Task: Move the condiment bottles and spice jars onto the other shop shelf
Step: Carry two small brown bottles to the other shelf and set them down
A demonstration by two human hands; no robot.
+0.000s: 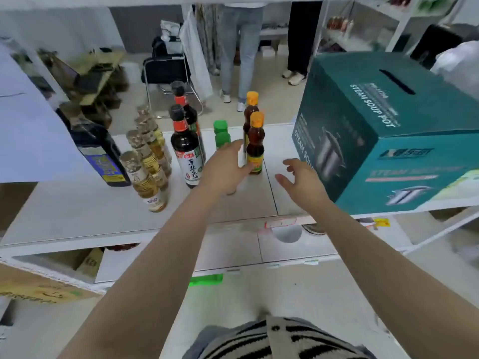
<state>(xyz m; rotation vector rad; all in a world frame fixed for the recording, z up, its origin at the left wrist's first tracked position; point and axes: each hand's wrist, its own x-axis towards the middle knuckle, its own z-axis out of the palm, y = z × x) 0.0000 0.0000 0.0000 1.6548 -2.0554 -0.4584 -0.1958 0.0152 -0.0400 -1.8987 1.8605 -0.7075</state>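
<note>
On the white shelf (233, 208) stand two amber bottles with orange caps, one in front (255, 149) and one behind (251, 110). A green-capped jar (221, 134) stands just left of them. My left hand (224, 169) reaches in between, covering the jar's lower part. Its thumb lies against the front bottle's base and its forefinger is stretched toward the rear bottle. My right hand (303, 182) hovers with spread fingers to the right of the bottles, holding nothing. Further left are two dark soy sauce bottles (185, 154) and a row of pale yellow jars (147, 164).
A big teal steam-pot box (388, 130) fills the shelf's right side, close to my right hand. A large dark jug (101, 154) stands at the left. Below is a lower shelf (285, 250) with a carton. Behind the shelf are a chair (166, 68) and standing people (241, 47).
</note>
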